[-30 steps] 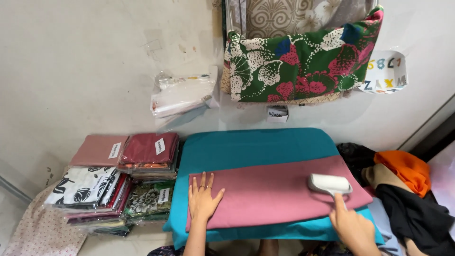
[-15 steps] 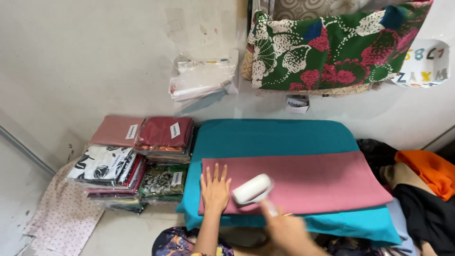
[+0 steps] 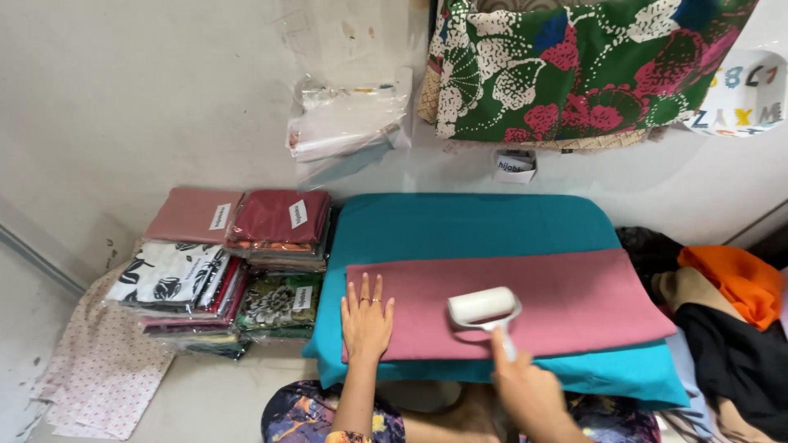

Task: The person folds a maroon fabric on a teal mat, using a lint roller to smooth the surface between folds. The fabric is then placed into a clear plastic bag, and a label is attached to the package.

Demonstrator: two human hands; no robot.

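Pink cloth lies flat across teal pad. Left hand spread open, palm down on cloth's left end. Right hand at cloth's near edge, closed around handle of white lint roller; roller head rests mid-cloth. Stacks of folded fabric sit left of cloth.

The pink cloth lies flat and smooth, a long folded strip spread lengthwise across the near half of the teal pad, its near edge running just inside the pad's front edge. On it, left of the pad's middle, sits the white lint roller, its drum resting on the fabric, angled slightly, its handle pointing back toward the pad's front edge.
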